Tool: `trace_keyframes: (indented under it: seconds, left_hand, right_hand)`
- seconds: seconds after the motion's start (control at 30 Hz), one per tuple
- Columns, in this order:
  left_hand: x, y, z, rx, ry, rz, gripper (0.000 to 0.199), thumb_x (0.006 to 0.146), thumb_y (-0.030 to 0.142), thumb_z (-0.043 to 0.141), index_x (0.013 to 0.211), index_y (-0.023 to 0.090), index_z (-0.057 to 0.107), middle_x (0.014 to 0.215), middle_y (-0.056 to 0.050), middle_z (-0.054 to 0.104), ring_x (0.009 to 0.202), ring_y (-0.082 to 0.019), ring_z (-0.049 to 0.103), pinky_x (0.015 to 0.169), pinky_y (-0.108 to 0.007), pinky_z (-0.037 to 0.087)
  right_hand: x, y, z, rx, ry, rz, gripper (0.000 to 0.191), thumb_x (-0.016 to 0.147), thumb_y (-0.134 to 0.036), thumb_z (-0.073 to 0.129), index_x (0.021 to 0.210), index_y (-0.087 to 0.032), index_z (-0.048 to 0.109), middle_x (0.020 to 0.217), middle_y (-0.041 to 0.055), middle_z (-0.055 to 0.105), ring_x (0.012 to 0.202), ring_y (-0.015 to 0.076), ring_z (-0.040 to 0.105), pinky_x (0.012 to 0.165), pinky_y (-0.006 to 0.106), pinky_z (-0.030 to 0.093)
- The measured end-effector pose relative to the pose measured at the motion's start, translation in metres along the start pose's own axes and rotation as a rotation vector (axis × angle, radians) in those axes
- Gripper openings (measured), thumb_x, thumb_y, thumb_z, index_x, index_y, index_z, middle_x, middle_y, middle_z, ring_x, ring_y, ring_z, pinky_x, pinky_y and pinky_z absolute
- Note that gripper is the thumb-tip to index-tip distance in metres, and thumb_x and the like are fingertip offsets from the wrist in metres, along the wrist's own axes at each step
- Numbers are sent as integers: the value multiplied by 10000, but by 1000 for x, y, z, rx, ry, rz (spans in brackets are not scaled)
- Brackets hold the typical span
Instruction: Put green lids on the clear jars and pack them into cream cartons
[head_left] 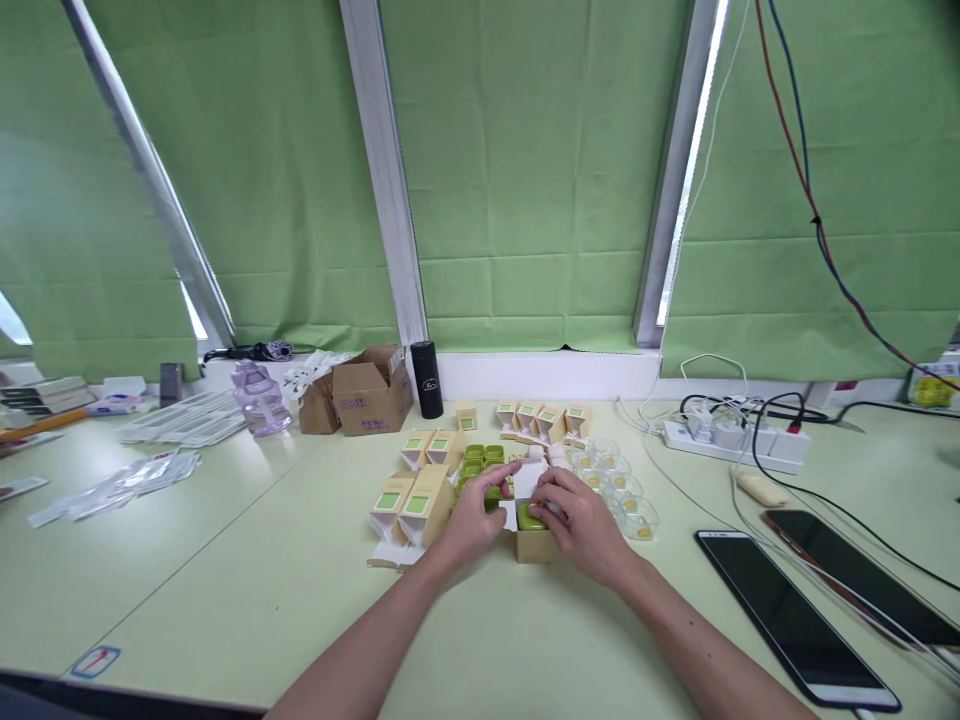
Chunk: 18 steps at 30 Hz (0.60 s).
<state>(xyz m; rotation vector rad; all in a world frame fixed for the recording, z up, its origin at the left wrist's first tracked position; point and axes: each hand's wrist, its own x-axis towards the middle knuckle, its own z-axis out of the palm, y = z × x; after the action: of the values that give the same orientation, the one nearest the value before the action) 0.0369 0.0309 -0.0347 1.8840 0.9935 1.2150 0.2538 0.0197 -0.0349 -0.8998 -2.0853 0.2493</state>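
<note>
A small kraft-coloured carton stands with its white-lined flap raised, between my two hands. Inside it sits a green square container. My right hand has its fingers bent and closed on this container's right edge at the carton's mouth. At the carton's left side is my left hand, thumb and index finger apart, index finger reaching toward the flap. More green square containers are grouped just behind the left hand, partly hidden by it. Clear plastic cups with yellow centres lie right of the right hand.
Open cartons with green labels stand at left, others at the back. Behind are a brown cardboard box, black bottle and purple jug. At right lie phones, loose cables and a power strip.
</note>
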Motion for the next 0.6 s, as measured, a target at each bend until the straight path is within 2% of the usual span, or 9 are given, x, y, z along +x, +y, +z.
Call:
trace_keyframes:
  seconds: [0.43, 0.6]
  left_hand:
    - [0, 2, 0, -18, 5, -11, 774, 644, 34, 551, 1391, 171, 699, 1006, -73, 660, 1085, -251, 611, 1098, -430, 451]
    - [0, 2, 0, -41, 4, -22, 777, 644, 37, 547, 1394, 175, 699, 990, -61, 658, 1080, -241, 622, 1142, -440, 424]
  right_hand:
    - [1, 3, 2, 31, 1, 9, 160, 966, -169, 606, 902, -250, 728, 987, 61, 673, 882, 224, 658, 732, 363, 540]
    - [2, 7, 2, 100, 98, 45, 222, 1015, -183, 493, 977, -240, 704, 948, 71, 678, 841, 228, 646, 700, 358, 515]
